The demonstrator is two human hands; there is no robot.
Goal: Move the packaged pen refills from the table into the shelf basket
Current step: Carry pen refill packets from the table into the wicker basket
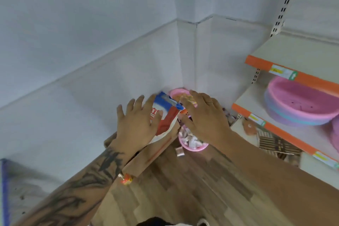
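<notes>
A blue, white and red package (166, 115) lies tilted on a brown cardboard surface (146, 158) in the room's corner. My left hand (135, 123) hovers over its left side with fingers spread and straight, the thumb lying across the package. My right hand (203, 115) is spread flat just right of the package, its fingertips near the blue top edge. A stack of pink and blue baskets (300, 104) stands on the right shelf (244, 102).
A pink bowl (194, 146) of small wrapped items sits under my right wrist, and another pink bowl (176, 92) stands in the corner. A small packet (179, 151) lies on the wood floor. Dark packaged goods (277, 145) fill the lower shelf.
</notes>
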